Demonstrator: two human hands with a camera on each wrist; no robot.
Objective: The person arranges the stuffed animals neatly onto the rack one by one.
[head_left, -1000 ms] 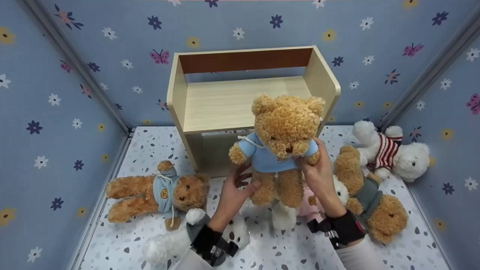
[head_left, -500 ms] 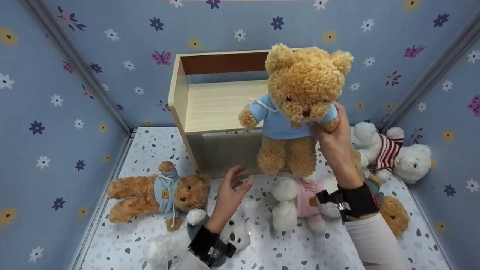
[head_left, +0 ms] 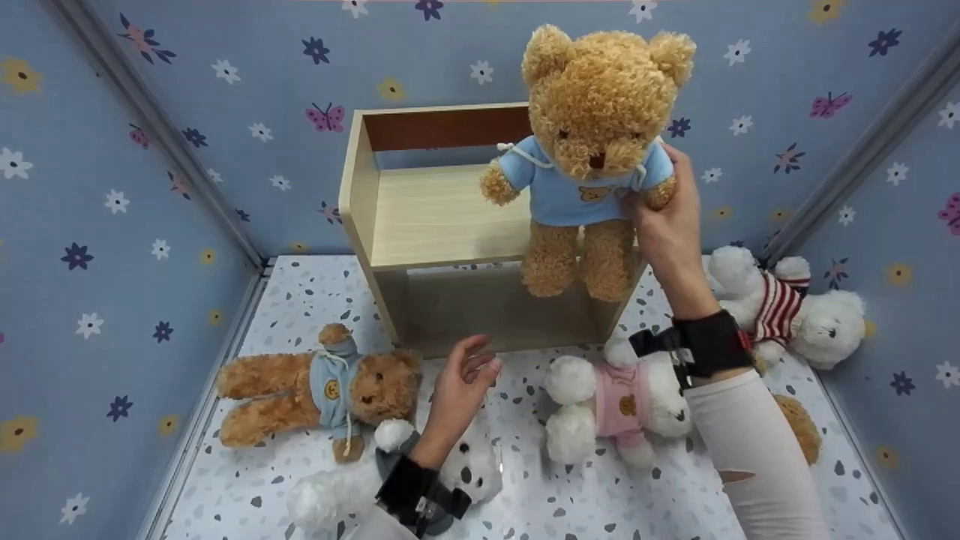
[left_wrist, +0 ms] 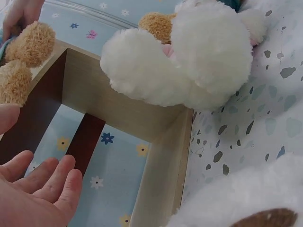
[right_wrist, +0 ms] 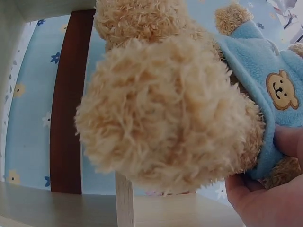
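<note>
A golden-brown teddy bear (head_left: 577,187) in a light blue hoodie hangs upright before the right part of the wooden shelf unit (head_left: 435,217). My right hand (head_left: 667,217) grips it at the side of its body, under one arm. In the right wrist view, the thumb presses the hoodie (right_wrist: 265,71) near its bear-face patch, and the furry legs (right_wrist: 161,113) fill the middle. Low in front of the unit, my left hand (head_left: 459,397) holds nothing, its fingers loosely bent. Below that wrist lies a white plush bear (head_left: 472,469), partly covered by the forearm.
A brown bear in a pale blue hoodie (head_left: 330,390) lies at the left. To the right lie a white bear in a pink top (head_left: 622,405) and one in a striped sweater (head_left: 780,307). Another brown bear (head_left: 799,427) is mostly behind the right sleeve. Flower-patterned walls enclose the space.
The teddy bear has risen from in front of the shelf unit to the level of its upper shelf, carried by my right hand. My left hand has come off the bear and stayed low.
</note>
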